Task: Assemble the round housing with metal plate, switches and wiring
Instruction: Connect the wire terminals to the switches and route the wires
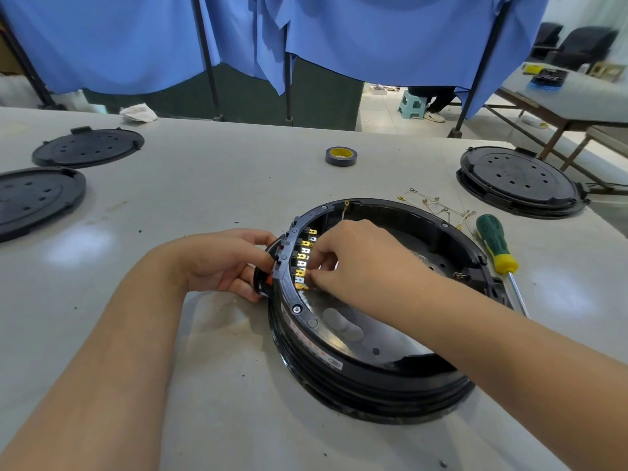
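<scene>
A black round housing (367, 379) lies on the table in front of me, open side up, with a shiny metal plate (343, 331) inside. A row of brass and silver switch terminals (304, 258) lines its left inner wall. My left hand (226, 261) grips the switch panel on the outside of the left wall. My right hand (360, 263) reaches inside and pinches a wire connector at the lowest terminals. Loose wires with ring lugs (438, 207) lie behind the housing.
A green and yellow screwdriver (494, 243) lies right of the housing. A roll of tape (341, 156) sits further back. Black round covers lie at the left (86, 147), (32, 198), and another housing (520, 180) at the right. Blue cloth hangs behind the table.
</scene>
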